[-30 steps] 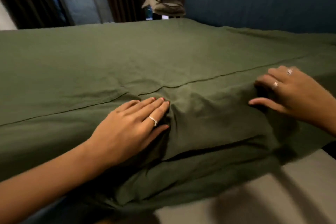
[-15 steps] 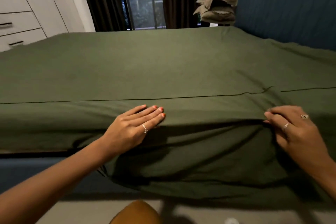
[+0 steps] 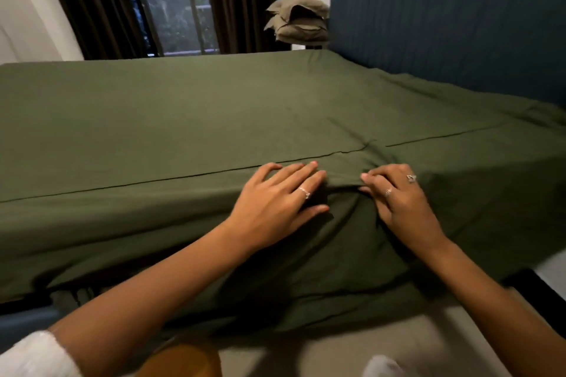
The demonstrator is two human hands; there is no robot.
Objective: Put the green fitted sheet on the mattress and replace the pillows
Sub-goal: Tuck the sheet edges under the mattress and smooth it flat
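green fitted sheet (image 3: 214, 113) | spread over mattress, near edge bunched | pillows (image 3: 298, 23) stacked beyond bed

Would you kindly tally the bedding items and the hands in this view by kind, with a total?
Green fitted sheet: 1
Pillows, stacked beside the headboard: 2, the upper and the lower
Hands on the sheet at the near edge: 2, the left hand and the right hand
Total: 5

One head-worn view looks forward and down across the green fitted sheet (image 3: 214, 113) from its near edge, close, headboard (image 3: 444, 18) upper right.
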